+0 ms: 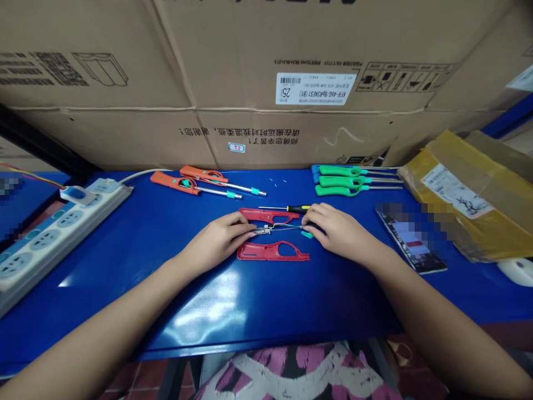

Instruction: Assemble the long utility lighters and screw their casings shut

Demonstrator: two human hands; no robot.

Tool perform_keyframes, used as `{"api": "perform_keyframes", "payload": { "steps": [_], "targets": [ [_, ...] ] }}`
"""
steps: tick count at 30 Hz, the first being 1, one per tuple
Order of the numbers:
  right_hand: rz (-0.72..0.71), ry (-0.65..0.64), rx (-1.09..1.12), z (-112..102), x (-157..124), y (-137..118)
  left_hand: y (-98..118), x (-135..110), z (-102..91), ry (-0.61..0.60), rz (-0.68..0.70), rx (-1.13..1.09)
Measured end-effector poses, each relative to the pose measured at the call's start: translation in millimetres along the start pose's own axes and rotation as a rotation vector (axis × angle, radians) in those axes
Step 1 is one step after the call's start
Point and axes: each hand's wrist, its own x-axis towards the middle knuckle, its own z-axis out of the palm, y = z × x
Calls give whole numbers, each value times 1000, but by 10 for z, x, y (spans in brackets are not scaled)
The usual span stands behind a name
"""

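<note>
Between my hands lies the inner part of a lighter point(263, 229), a small clear-and-white body with thin wires running to the right. My left hand point(219, 239) pinches its left end. The fingertips of my right hand point(333, 229) are closed on the right end of the wires. Behind the wires lies one red lighter shell half point(272, 215), and in front of them the other red shell half point(264, 253), inner side up. A small green trigger-like piece point(307, 235) rests beside my right fingertips. Just behind that hand is a screwdriver point(296, 209) with a yellow-black handle.
Two orange lighters point(172, 180) with their insides exposed lie at back left. Several green and blue lighters point(339, 182) lie at back right. A phone point(410, 241), a taped parcel point(445, 183) and a power strip point(54, 236) flank the blue table point(291, 300). A cardboard box point(241, 61) stands behind.
</note>
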Motion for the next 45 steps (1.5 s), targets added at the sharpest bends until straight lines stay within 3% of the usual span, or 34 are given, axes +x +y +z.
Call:
{"api": "perform_keyframes", "payload": {
  "steps": [5,11,15,20,27,36,45],
  "targets": [
    [32,-23,95,-23,-1,-45,9,20,-4,21,26,-30],
    [50,-77,37,-51,-4,-58,52,44,-38,78,60,-17],
    [46,-46,108,-114,-26,-39,82,54,-119,77,40,-65],
    [14,9,327,-235,-74,-44,99,50,-214,40,52,-172],
    [-83,-88,292,-261,-102,-59,123,36,-220,-162,104,-281],
    [-107,-156,276,-236,-112,-118,117,38,-224,-186,152,-254],
    [-103,-168,219,-219,-107,-106,106,31,-225,-219,102,-237]
  ]
}}
